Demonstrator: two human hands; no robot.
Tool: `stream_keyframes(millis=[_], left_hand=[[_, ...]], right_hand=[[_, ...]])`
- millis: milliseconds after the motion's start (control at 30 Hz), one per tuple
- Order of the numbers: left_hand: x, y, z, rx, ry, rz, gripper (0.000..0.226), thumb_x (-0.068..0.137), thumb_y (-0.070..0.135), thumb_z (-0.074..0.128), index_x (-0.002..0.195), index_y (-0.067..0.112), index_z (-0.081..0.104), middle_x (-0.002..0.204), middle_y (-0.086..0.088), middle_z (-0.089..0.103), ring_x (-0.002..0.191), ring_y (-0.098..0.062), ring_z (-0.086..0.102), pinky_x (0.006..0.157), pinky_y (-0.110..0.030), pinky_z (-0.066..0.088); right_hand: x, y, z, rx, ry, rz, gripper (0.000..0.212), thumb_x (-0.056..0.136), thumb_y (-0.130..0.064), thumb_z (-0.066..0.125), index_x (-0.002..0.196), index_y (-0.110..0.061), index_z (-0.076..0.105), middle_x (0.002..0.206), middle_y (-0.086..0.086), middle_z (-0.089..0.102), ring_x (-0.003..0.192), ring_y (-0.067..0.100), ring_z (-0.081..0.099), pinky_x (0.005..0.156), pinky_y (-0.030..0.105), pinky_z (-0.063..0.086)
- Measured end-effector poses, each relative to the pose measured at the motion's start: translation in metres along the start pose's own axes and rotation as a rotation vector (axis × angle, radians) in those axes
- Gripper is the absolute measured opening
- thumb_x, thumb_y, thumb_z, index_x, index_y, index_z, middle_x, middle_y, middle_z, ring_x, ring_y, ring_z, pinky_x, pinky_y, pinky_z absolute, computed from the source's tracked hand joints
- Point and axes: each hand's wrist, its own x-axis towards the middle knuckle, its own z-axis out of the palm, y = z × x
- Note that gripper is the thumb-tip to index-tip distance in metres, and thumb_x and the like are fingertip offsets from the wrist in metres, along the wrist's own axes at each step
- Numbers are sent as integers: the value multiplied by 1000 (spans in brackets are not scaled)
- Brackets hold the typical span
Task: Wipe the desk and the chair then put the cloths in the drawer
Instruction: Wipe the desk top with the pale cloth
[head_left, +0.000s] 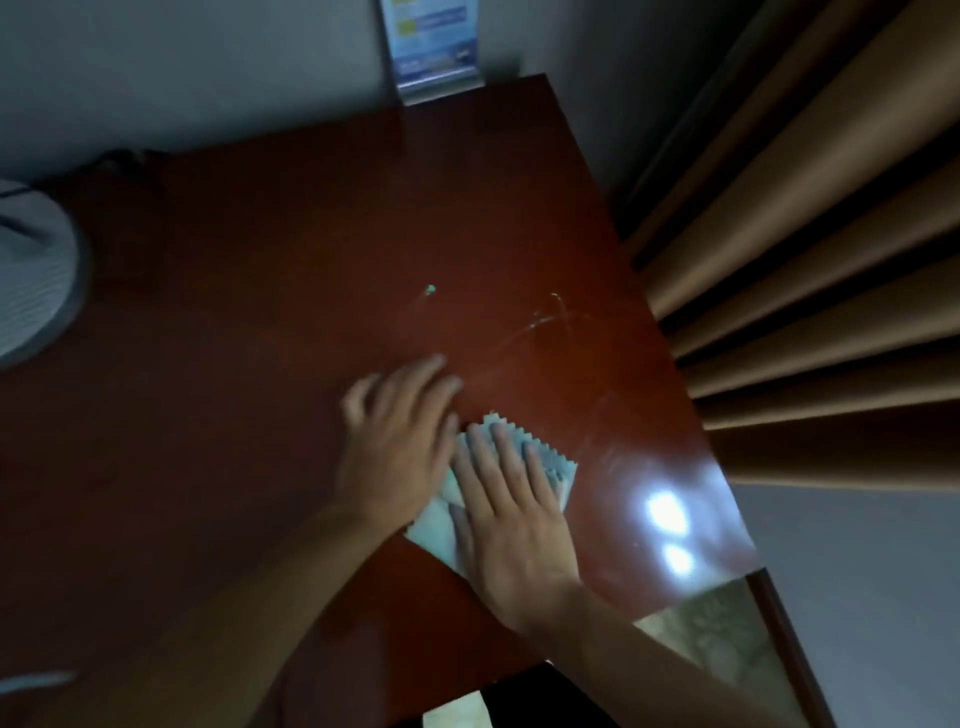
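A dark red wooden desk (270, 270) fills the view. A pale blue cloth (550, 465) with zigzag edges lies flat near the desk's front right. My right hand (514, 519) presses flat on the cloth, fingers spread over it. Beside it to the left, my left hand (400, 436) rests with its fingers out on the bare wood and its palm edge on the cloth. A small green speck (430, 289) and pale smear marks (550, 319) show on the desk beyond my hands. The chair and drawer are out of view.
A white round lampshade (31, 270) stands at the desk's left edge. A blue and white sign in a clear stand (436, 47) sits at the back against the wall. Brown curtains (810, 260) hang to the right of the desk.
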Motion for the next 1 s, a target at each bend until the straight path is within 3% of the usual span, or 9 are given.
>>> stream_keyframes(millis=[100,167,367,500,633,800,867,1000], left_hand=[[-13,-78,-17,75,-17,-310,40,95,28,43,130,13,55,144,-8,51,133,-26,48,107,-53,27],[-13,-101,-19,91,-35,-398,45,96,32,39,134,11,51,147,-11,47,138,-28,42,109,-54,25],[-11,-107,-12,56,-11,-433,49,101,37,31,141,13,47,148,-10,48,141,-27,39,110,-51,27],[-9,-106,-11,36,-29,-436,48,101,36,33,141,14,47,151,-10,45,144,-27,34,114,-51,23],[-11,-106,-12,39,-64,-439,50,101,38,30,143,15,45,152,-10,42,146,-27,30,117,-50,20],[-11,-107,-11,40,-62,-414,50,102,39,29,141,13,46,151,-13,43,144,-30,33,116,-52,23],[-11,-108,-11,50,-58,-411,49,101,38,32,141,13,46,150,-13,43,144,-30,33,115,-52,23],[-12,-108,-12,28,-88,-403,48,100,38,34,142,15,43,153,-11,40,146,-29,28,117,-51,19]], right_hand=[[40,-41,4,20,-30,-55,58,105,-38,25,156,-11,25,163,10,22,153,30,8,122,48,12],[76,-59,6,26,-20,-83,57,104,-37,24,156,-12,25,163,8,22,153,28,8,123,48,13],[176,-63,-5,23,7,-29,59,102,-35,12,156,-13,22,164,6,22,153,26,10,123,48,11],[199,-8,-13,31,128,267,58,102,-36,17,154,-14,30,161,9,30,151,27,19,123,47,15],[184,-7,-12,36,192,379,59,102,-37,18,154,-12,29,161,11,28,151,30,18,123,48,16],[153,-66,2,-9,80,-16,57,104,-36,17,155,-13,27,162,10,27,152,29,15,122,51,17],[155,-44,-1,-1,103,-18,56,104,-36,18,154,-14,30,160,9,30,151,28,18,122,50,18],[153,53,-12,-24,231,324,53,103,-32,27,149,-10,40,154,14,41,146,32,31,119,50,25]])
